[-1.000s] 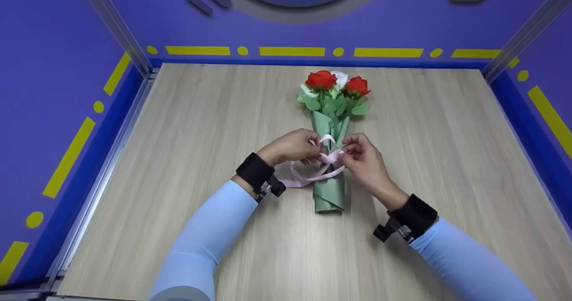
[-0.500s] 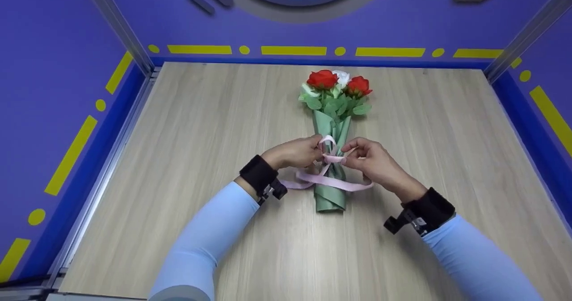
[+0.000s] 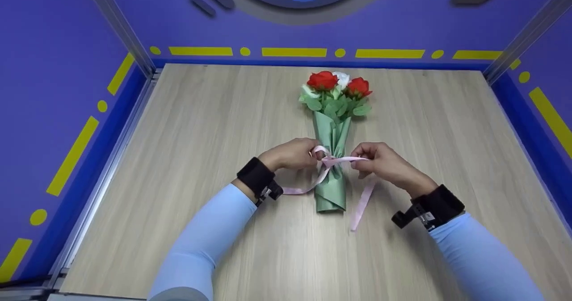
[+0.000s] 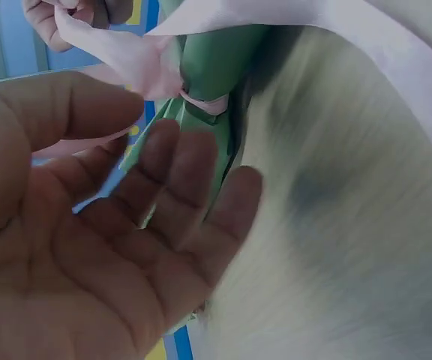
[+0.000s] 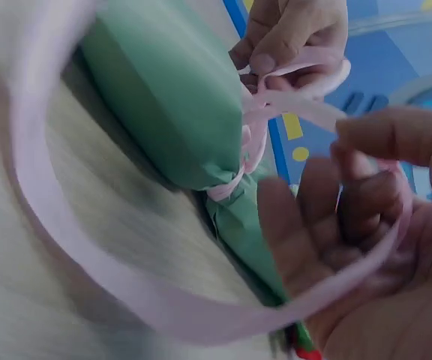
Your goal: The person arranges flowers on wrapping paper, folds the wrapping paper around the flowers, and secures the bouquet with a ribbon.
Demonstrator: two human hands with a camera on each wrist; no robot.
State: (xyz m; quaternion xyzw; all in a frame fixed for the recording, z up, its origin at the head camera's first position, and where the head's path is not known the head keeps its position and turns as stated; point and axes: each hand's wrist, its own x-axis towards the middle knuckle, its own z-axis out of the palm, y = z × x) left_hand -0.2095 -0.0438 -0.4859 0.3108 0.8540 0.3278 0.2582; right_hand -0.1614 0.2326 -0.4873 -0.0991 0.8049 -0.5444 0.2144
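Note:
A bouquet wrapped in green paper [image 3: 330, 191] lies on the table, stems toward me. Pink ribbon [image 3: 344, 159] circles its narrow waist, a small loop standing up on the left. My left hand [image 3: 291, 153] pinches that loop between thumb and fingers, just left of the wrap. To the right, my right hand [image 3: 388, 166] pinches a ribbon length drawn taut from the knot. In the right wrist view, the ribbon [image 5: 201, 321] curves from my right hand [image 5: 396, 247] in a wide arc. The left wrist view shows my left hand [image 4: 103, 217] with its other fingers spread loosely.
Two red roses [image 3: 322, 81] and a white flower [image 3: 342, 79] top the bouquet at the far side, above green leaves [image 3: 334, 106]. One loose ribbon tail [image 3: 363, 207] hangs below my right hand. Purple panels [image 3: 286, 35] wall the wooden table [image 3: 214, 113] at back and sides.
My right hand has moved right and slightly toward me, drawing the ribbon out from the knot. The left-side loop has tilted left and looks smaller. One ribbon tail has swung to the right.

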